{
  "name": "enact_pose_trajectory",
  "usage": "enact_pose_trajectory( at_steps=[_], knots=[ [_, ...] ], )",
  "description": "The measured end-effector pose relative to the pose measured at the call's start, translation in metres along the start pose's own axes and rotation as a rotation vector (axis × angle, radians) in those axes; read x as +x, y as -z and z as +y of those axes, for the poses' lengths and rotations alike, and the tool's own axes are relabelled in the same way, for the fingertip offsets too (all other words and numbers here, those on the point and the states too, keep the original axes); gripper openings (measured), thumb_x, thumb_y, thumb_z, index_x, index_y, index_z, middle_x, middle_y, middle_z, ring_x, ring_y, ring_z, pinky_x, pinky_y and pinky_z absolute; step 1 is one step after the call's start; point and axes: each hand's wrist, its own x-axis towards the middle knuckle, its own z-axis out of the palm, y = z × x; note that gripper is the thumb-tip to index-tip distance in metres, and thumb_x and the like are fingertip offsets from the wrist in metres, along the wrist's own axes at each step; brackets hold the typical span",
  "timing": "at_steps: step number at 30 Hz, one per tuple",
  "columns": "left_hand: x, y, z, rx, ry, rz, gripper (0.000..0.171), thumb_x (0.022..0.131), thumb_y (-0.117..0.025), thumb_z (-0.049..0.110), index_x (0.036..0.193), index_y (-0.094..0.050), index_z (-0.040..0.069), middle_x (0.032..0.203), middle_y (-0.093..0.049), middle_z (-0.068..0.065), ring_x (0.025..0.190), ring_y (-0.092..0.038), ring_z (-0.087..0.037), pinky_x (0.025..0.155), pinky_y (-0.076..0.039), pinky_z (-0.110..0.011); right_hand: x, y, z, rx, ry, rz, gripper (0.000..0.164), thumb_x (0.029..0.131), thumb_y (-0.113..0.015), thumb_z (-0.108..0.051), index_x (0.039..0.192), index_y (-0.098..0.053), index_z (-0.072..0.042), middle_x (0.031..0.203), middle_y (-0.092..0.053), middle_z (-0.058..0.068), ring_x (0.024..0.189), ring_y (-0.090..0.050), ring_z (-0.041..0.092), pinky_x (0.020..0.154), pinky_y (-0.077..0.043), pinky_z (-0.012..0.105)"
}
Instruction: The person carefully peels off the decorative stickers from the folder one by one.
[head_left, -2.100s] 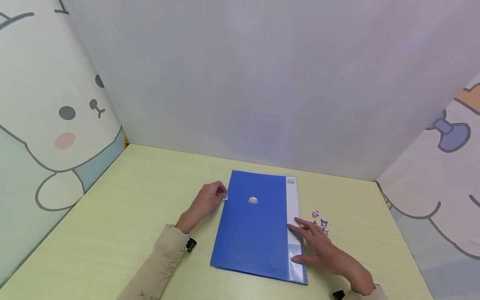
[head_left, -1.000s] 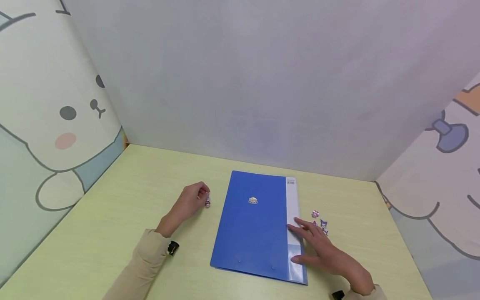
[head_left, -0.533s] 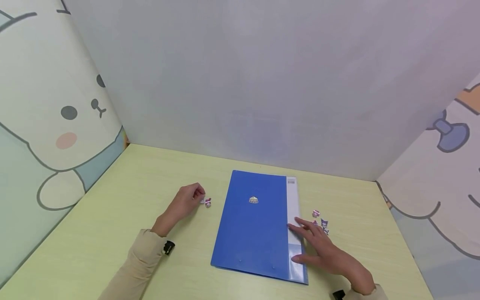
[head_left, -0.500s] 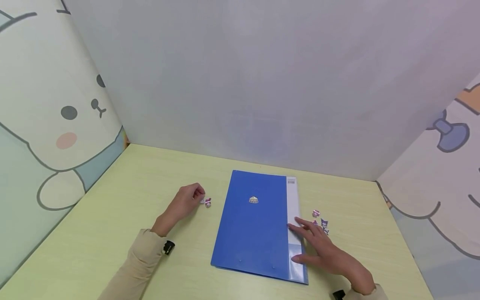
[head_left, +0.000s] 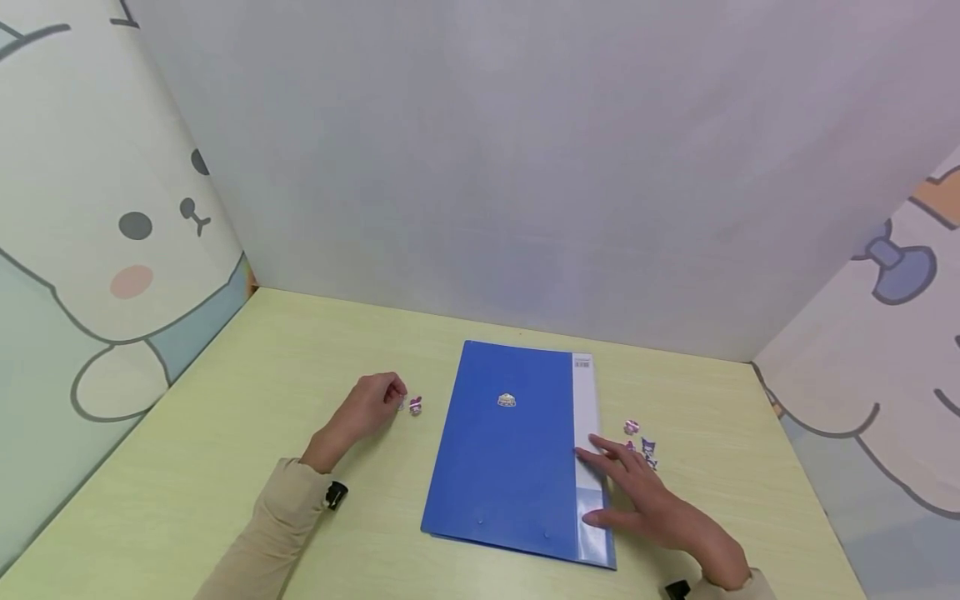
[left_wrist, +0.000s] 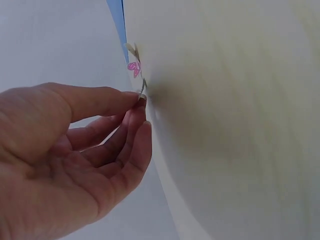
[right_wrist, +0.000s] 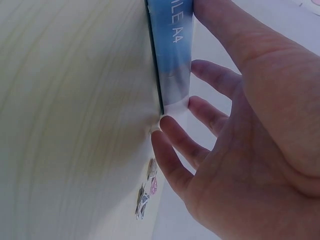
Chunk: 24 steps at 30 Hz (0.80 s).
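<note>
My left hand (head_left: pixel 370 406) is over the table left of the blue file folder (head_left: pixel 504 467). Its thumb and a fingertip pinch a small pale sticker (left_wrist: pixel 143 91) at the tabletop. A pink and white cartoon sticker (head_left: pixel 416 406) lies just beside those fingertips. The folder lies flat, with a small cream sticker (head_left: pixel 507 400) on its upper cover. With fingers spread, my right hand (head_left: pixel 642 492) rests on the folder's right edge, over its clear strip. In the right wrist view the spine (right_wrist: pixel 172 40) shows the letters "ILE A4".
Several small cartoon stickers (head_left: pixel 648 447) lie on the table right of the folder, close to the right hand, which partly hides them. The pale wooden table (head_left: pixel 225 433) meets a plain grey wall (head_left: pixel 480 167) behind. Cartoon-printed panels (head_left: pixel 135 333) stand at both sides.
My left hand has moved left from the folder's left edge to the table with a pale sticker, past the pink one, which now shows fully. The right hand stays put.
</note>
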Motion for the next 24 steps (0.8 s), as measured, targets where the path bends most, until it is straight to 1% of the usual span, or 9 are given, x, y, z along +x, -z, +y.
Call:
enact_pose_trajectory(
  at_steps=[5, 11, 15, 20, 24],
  knots=[
    [0.0, 0.0, 0.001, 0.005, 0.018, -0.017, 0.007, 0.092, -0.063, -0.01, 0.094, -0.067, -0.004, 0.083, -0.063, -0.007, 0.075, -0.054, -0.017, 0.068, -0.048, -0.031, 0.0, 0.0, 0.0, -0.002, 0.005, 0.001, 0.079, 0.09, -0.077, -0.048, 0.155, -0.046, -0.016, 0.16, -0.034, 0.021, 0.14, -0.033, 0.052, 0.097, -0.035, 0.081],
    [0.0, -0.001, 0.006, 0.042, 0.073, -0.018, 0.01, 0.091, -0.066, -0.01, 0.097, -0.066, -0.003, 0.09, -0.062, -0.011, 0.083, -0.058, -0.024, 0.076, -0.051, -0.04, 0.0, 0.0, 0.0, 0.0, 0.004, 0.001, 0.079, 0.09, -0.077, -0.048, 0.155, -0.046, -0.016, 0.16, -0.034, 0.021, 0.141, -0.033, 0.052, 0.097, -0.034, 0.081],
    [0.002, -0.003, 0.007, 0.06, 0.074, -0.01, 0.01, 0.092, -0.064, -0.009, 0.099, -0.066, -0.003, 0.091, -0.061, -0.013, 0.085, -0.058, -0.025, 0.077, -0.051, -0.042, 0.0, 0.001, 0.0, 0.006, 0.013, 0.004, 0.078, 0.09, -0.077, -0.046, 0.155, -0.047, -0.015, 0.16, -0.034, 0.021, 0.14, -0.032, 0.052, 0.097, -0.034, 0.081],
    [0.006, -0.006, 0.01, 0.054, 0.083, 0.014, 0.008, 0.095, -0.061, -0.005, 0.101, -0.067, -0.004, 0.093, -0.061, -0.013, 0.086, -0.06, -0.027, 0.078, -0.052, -0.045, 0.0, 0.001, 0.0, 0.011, 0.017, 0.006, 0.077, 0.09, -0.078, -0.045, 0.155, -0.047, -0.015, 0.16, -0.034, 0.021, 0.14, -0.032, 0.053, 0.097, -0.033, 0.082],
    [0.008, -0.008, 0.013, 0.044, 0.07, 0.02, 0.007, 0.096, -0.062, -0.003, 0.101, -0.067, -0.004, 0.093, -0.062, -0.014, 0.086, -0.06, -0.027, 0.077, -0.053, -0.045, 0.0, 0.0, 0.001, 0.013, 0.011, 0.005, 0.077, 0.091, -0.077, -0.045, 0.155, -0.047, -0.016, 0.16, -0.034, 0.021, 0.14, -0.032, 0.053, 0.097, -0.033, 0.081]
  ],
)
